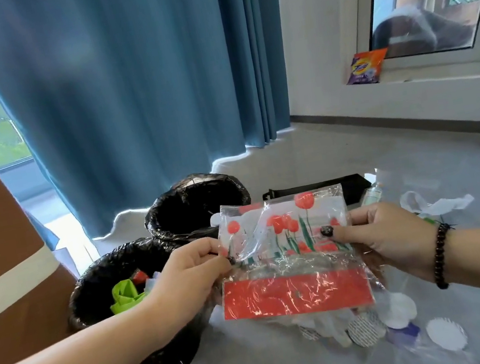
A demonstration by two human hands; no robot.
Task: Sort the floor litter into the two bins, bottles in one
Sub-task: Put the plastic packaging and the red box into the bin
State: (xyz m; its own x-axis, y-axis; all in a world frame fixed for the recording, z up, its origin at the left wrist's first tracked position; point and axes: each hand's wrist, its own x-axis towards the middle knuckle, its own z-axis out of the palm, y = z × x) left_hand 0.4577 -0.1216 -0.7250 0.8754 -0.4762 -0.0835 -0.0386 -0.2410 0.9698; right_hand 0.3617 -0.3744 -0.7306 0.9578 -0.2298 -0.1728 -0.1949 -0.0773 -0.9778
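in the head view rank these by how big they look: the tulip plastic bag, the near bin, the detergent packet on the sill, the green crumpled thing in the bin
1. near bin and tulip plastic bag, held nearer the camera by both hands: too alike to rank
2. detergent packet, shrunk by distance
3. green crumpled thing, partly hidden

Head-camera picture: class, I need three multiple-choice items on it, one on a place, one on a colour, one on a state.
1. Where is the green crumpled litter?
A. in the nearer bin
B. on the windowsill
C. in the farther bin

2. What colour are the flowers on the clear plastic bag?
A. blue
B. red
C. yellow

3. How is the bag held?
A. lying on the floor
B. by one hand
C. by both hands

Answers: 1 A, green shows inside its liner. 2 B, red tulips. 3 C, left hand and right hand pinch its sides.
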